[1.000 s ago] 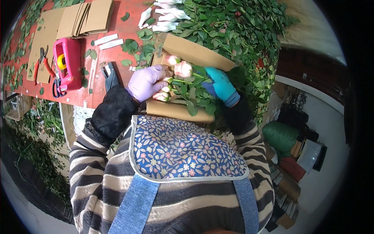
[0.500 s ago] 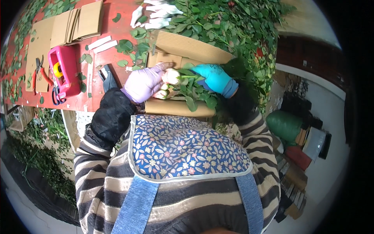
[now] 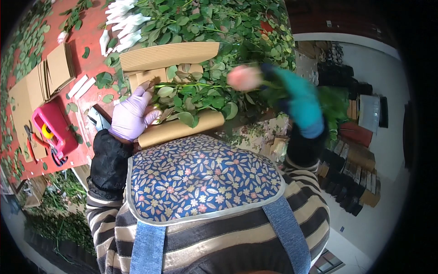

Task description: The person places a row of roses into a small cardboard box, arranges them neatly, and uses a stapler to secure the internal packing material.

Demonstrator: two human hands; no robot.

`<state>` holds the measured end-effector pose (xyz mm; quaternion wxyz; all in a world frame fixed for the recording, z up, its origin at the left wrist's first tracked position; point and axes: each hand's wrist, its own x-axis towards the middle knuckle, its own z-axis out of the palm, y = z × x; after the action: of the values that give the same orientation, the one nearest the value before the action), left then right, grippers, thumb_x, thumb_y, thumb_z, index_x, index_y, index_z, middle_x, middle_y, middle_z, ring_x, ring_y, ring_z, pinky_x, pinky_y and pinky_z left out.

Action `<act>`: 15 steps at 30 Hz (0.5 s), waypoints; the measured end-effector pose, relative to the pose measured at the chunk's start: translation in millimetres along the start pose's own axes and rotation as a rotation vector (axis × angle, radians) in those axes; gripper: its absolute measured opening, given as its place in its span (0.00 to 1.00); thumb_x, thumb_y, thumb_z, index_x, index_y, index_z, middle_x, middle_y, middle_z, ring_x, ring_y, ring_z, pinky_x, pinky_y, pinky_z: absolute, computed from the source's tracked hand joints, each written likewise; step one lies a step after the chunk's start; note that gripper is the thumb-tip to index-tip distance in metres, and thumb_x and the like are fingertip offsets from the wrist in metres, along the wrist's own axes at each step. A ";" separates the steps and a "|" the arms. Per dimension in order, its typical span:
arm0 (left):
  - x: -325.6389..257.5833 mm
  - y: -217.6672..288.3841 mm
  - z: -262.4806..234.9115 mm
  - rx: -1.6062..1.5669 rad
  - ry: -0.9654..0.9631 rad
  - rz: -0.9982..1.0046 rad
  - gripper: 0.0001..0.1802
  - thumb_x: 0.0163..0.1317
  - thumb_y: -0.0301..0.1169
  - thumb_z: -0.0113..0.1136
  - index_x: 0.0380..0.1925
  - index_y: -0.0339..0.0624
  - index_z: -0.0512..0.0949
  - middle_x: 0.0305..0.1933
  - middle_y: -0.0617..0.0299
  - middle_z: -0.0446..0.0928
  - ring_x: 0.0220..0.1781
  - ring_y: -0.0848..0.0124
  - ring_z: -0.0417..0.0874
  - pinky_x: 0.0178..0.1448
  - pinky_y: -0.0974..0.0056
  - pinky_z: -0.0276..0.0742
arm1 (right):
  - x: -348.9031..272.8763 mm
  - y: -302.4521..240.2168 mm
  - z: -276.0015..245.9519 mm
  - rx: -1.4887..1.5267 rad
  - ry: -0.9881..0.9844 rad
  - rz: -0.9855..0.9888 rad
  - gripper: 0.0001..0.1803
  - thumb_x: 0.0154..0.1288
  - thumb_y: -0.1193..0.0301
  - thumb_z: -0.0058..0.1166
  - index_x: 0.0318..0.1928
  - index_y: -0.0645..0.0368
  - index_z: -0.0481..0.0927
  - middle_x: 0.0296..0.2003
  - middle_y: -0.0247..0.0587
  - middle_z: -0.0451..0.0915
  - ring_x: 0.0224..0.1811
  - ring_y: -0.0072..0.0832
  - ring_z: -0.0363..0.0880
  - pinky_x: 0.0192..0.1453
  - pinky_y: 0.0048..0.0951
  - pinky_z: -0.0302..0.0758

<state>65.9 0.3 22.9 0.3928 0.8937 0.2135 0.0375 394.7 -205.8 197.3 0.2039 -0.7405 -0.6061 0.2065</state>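
Observation:
In a lavender glove, my left hand (image 3: 130, 114) curls around the head end of a bunch of leafy rose stems (image 3: 196, 93), largely covering the blooms. The bunch lies on brown corrugated cardboard (image 3: 171, 54), whose near edge forms a rolled brown fold (image 3: 182, 129). Off to the right, my right hand (image 3: 301, 100) in a teal glove is closed on a pink rose (image 3: 245, 77). The bloom points left, and leaves trail behind the hand; motion blurs both hand and flower.
Leafy stems (image 3: 200, 20) heap along the far side, beside white-netted buds (image 3: 125, 23). On the red table (image 3: 93, 45) at left are folded cardboard (image 3: 59, 71), a pink tape dispenser (image 3: 54, 130), red-handled pruners (image 3: 34, 139) and a stapler (image 3: 99, 118). Boxes (image 3: 356, 150) stand right.
My right hand has moved right, away from the bunch, and now carries a pink rose. My left hand remains at the bunch's head end. The whole view has shifted and turned.

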 end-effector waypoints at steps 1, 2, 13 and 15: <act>0.7 0.0 -1.8 -0.048 -0.045 -0.023 0.25 0.55 0.35 0.69 0.52 0.40 0.73 0.61 0.53 0.72 0.46 0.51 0.83 0.47 0.54 0.81 | -9.0 22.7 21.5 -0.392 -0.017 -0.131 0.29 0.57 0.78 0.57 0.62 0.54 0.75 0.52 0.47 0.81 0.49 0.39 0.83 0.49 0.34 0.82; 1.6 -0.5 -2.1 -0.039 -0.046 -0.022 0.25 0.55 0.35 0.69 0.52 0.40 0.73 0.61 0.53 0.72 0.46 0.51 0.83 0.47 0.54 0.81 | -4.9 21.2 42.9 -0.463 -0.149 0.012 0.30 0.56 0.77 0.58 0.62 0.51 0.74 0.54 0.46 0.80 0.50 0.41 0.83 0.50 0.37 0.80; 0.3 -1.7 1.9 0.072 0.007 -0.007 0.21 0.55 0.28 0.65 0.49 0.42 0.74 0.65 0.53 0.70 0.44 0.50 0.83 0.45 0.54 0.81 | 41.5 42.1 74.1 -0.724 -0.147 -0.031 0.14 0.56 0.71 0.59 0.44 0.51 0.75 0.38 0.44 0.79 0.37 0.45 0.82 0.38 0.43 0.77; 0.4 -6.7 6.5 0.090 0.055 0.053 0.20 0.56 0.27 0.63 0.50 0.43 0.74 0.65 0.53 0.70 0.44 0.50 0.83 0.45 0.54 0.81 | 56.0 54.3 81.5 -0.766 -0.182 -0.008 0.13 0.57 0.69 0.59 0.43 0.52 0.75 0.36 0.44 0.80 0.37 0.45 0.82 0.38 0.44 0.77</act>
<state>65.5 0.1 13.6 0.3451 0.9144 0.2021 0.0627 403.8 -156.5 96.3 -0.1410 -0.7393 -0.6578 0.0291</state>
